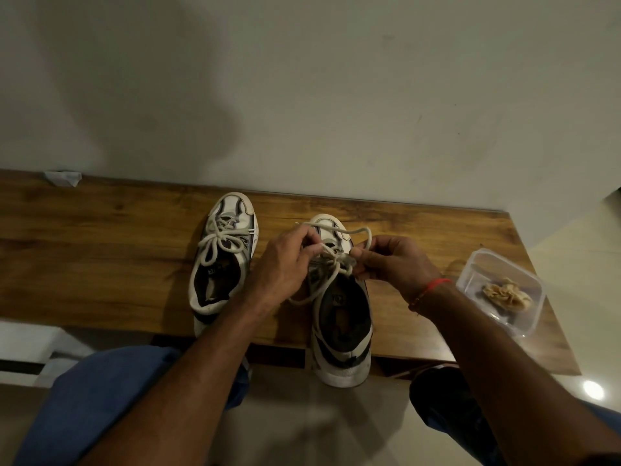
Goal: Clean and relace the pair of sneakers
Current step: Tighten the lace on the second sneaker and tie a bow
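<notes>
Two white and black sneakers stand side by side on a wooden table (100,237), toes toward the wall. The left sneaker (223,253) has its lace tied in a bow. The right sneaker (341,317) overhangs the table's front edge with its heel. My left hand (285,264) and my right hand (393,264) are over its tongue, each pinching part of its off-white lace (342,235), which forms a loop above the toe. One lace end hangs loose at the shoe's left side.
A clear plastic container (500,290) holding a crumpled beige cloth sits at the table's right end. A small folded paper scrap (64,178) lies at the back left against the wall. My knees in blue trousers are below the front edge.
</notes>
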